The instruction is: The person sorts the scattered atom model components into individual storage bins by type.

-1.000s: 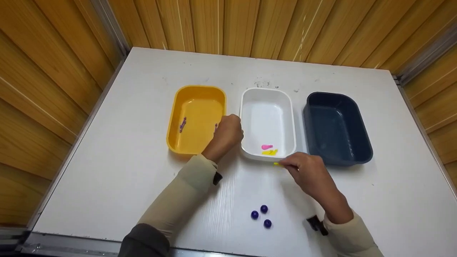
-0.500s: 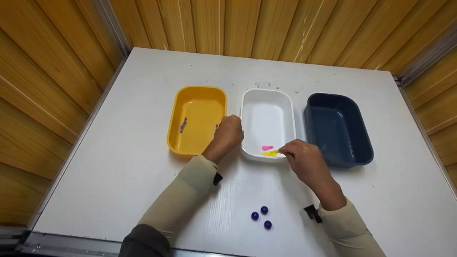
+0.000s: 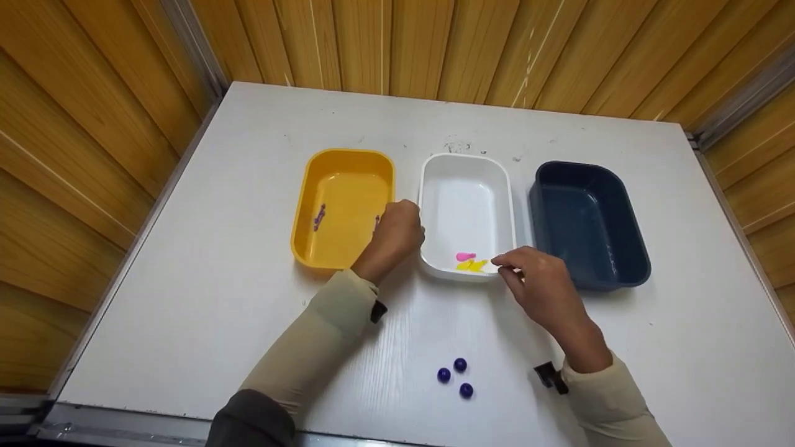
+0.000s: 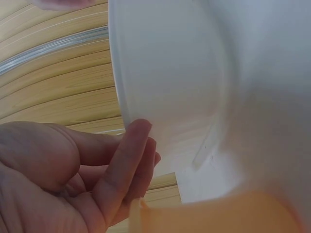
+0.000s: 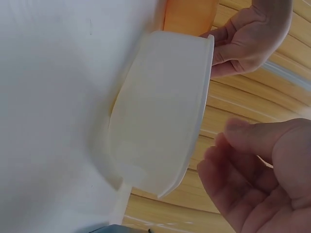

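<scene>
My left hand (image 3: 399, 231) grips the left rim of the white bin (image 3: 466, 161), its fingertips curled at the edge in the left wrist view. Over the near right corner of that bin hangs my right hand (image 3: 540, 285), fingers loosely bent and nothing between them. Inside the white bin, near its front wall, lie small yellow pieces (image 3: 471, 266) shaped like uninflated balloons, with a similar pink piece (image 3: 465, 256) just behind them.
Left stands a yellow bin (image 3: 351, 155) with thin purple pieces (image 3: 319, 217), one partly hidden by the left hand. A dark blue bin (image 3: 584, 180) stands right. Three dark purple balls (image 3: 459, 364) sit toward the table's (image 3: 186, 298) front. Wooden panels surround the table.
My right hand has moved up over the white bin's front edge and let go of a yellow piece, which now lies with the others. The left hand has stayed in place.
</scene>
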Motion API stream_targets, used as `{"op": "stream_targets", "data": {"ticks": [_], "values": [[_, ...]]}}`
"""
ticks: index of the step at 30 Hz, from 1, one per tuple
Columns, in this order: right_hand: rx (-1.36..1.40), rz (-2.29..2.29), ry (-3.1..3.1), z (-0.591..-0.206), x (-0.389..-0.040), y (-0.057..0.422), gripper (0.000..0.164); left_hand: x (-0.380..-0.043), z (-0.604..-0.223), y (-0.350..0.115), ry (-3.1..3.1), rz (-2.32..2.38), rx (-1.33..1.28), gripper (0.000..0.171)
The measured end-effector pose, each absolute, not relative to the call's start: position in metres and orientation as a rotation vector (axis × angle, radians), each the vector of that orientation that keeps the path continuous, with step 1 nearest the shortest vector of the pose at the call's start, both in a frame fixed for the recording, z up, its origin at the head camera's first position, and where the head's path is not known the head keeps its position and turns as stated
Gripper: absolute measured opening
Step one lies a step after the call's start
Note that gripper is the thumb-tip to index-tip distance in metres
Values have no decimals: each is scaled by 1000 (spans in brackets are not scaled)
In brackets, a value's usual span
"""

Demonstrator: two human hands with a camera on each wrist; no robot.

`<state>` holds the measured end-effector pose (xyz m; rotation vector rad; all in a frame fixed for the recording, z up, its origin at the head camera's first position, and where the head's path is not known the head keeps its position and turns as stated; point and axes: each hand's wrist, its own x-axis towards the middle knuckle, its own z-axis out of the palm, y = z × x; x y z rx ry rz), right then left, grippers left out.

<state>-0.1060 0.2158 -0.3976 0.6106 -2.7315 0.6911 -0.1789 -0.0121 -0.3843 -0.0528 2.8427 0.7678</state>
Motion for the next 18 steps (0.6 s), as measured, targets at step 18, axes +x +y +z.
{"op": "stream_targets", "data": {"ticks": [18], "values": [[192, 730, -2753, -385, -101, 278, 26, -142, -366, -13, 3041, 772, 153, 27]]}}
